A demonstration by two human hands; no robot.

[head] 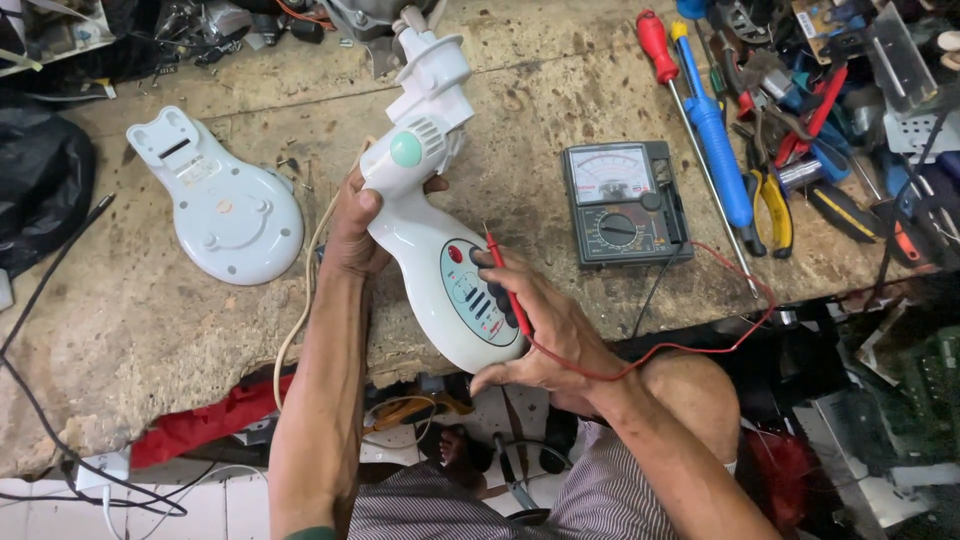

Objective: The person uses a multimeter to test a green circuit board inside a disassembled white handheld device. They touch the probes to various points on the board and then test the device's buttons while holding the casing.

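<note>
White plastic fan stand (440,230) sits gripped in the left hand (352,225) around its neck, over the desk (120,330) edge just left of the multimeter (625,203). Right hand (535,335) pinches a red probe (508,280) against its button panel. Long axis runs diagonally, motor mount pointing away, up-left.
</note>
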